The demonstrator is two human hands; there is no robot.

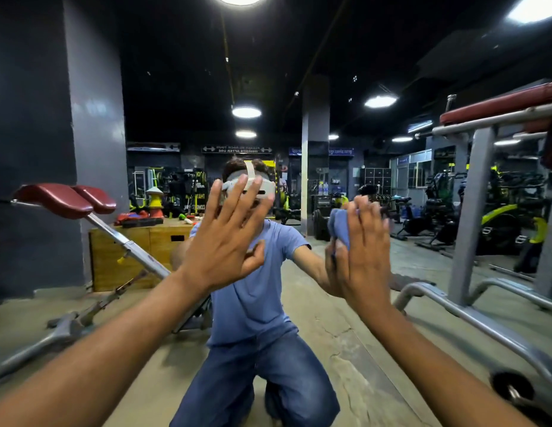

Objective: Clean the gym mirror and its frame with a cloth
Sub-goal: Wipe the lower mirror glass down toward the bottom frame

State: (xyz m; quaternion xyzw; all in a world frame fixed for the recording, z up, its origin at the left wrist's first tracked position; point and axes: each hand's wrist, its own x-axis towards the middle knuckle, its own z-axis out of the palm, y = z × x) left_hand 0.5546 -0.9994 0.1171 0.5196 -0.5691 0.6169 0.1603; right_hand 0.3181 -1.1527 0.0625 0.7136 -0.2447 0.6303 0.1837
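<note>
We see the left hand (225, 241) flat on the large gym mirror glass (345, 318), its fingers straight and spread apart; the right hand (365, 251) presses a crumpled blue cloth (337, 224) on the glass with nearly straight fingers; the kneeling person's reflection (256, 303) lies between both hands.

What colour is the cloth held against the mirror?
Blue, a light periwinkle shade; the cloth shows under the right hand in the head view.
</note>
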